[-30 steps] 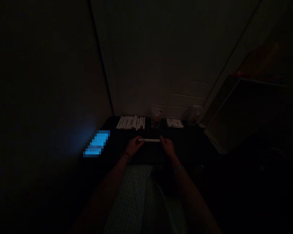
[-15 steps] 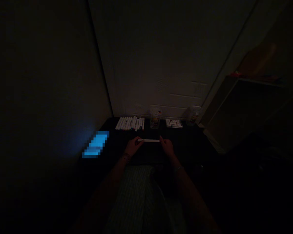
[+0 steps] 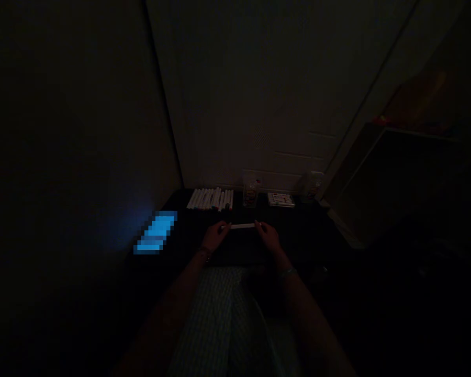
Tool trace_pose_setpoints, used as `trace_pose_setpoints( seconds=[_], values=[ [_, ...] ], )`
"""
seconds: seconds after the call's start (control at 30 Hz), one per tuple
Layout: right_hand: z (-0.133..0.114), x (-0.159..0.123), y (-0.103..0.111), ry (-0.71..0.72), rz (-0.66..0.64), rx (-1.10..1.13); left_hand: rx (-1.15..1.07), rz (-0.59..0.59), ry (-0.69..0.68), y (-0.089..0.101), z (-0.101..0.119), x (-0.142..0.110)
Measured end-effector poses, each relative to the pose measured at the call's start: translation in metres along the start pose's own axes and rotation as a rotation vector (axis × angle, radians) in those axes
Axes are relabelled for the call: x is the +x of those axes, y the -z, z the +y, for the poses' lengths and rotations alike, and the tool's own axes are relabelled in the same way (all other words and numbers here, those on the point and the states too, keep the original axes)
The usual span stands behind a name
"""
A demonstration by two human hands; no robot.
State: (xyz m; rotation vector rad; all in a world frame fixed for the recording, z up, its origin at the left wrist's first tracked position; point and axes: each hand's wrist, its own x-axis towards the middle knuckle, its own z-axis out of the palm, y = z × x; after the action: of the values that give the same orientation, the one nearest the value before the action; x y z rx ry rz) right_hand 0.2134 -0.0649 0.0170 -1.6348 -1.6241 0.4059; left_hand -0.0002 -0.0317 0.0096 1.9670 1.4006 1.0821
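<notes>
In dim light, a slim white marker [image 3: 242,226] is held nearly level above the dark tabletop [image 3: 302,235]. My left hand [image 3: 215,236] has its fingers closed round the marker's left end. At the other end, my right hand [image 3: 268,235] pinches it between thumb and fingers. Beyond my left hand lies a row of several white markers [image 3: 210,199], side by side, with a few coloured ends towards me. Past my right hand is a flat clear case [image 3: 281,199] with white pens or markers in it.
A clear package [image 3: 251,195] with a printed label stands by the wall, and a second clear package [image 3: 312,188] is at the back right corner. A glowing blue, pixelated screen [image 3: 156,233] lies at the left edge. A shelf unit [image 3: 377,152] rises on the right.
My right hand has shifted slightly towards the marker's middle, so a little less of it shows between my hands. The rest of the scene only shifts slightly with the camera.
</notes>
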Motion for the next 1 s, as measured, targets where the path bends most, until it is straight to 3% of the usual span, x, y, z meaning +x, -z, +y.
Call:
trace_pose_setpoints(
  seconds=[0.27, 1.0],
  values=[
    [0.0044, 0.0005, -0.0031, -0.006, 0.005, 0.003, -0.044, -0.056, -0.009, 0.0012, 0.0015, -0.0009],
    [0.0079, 0.0008, -0.0036, 0.004, 0.015, 0.001, -0.034, -0.070, -0.035, -0.0003, -0.0014, -0.0016]
  ],
)
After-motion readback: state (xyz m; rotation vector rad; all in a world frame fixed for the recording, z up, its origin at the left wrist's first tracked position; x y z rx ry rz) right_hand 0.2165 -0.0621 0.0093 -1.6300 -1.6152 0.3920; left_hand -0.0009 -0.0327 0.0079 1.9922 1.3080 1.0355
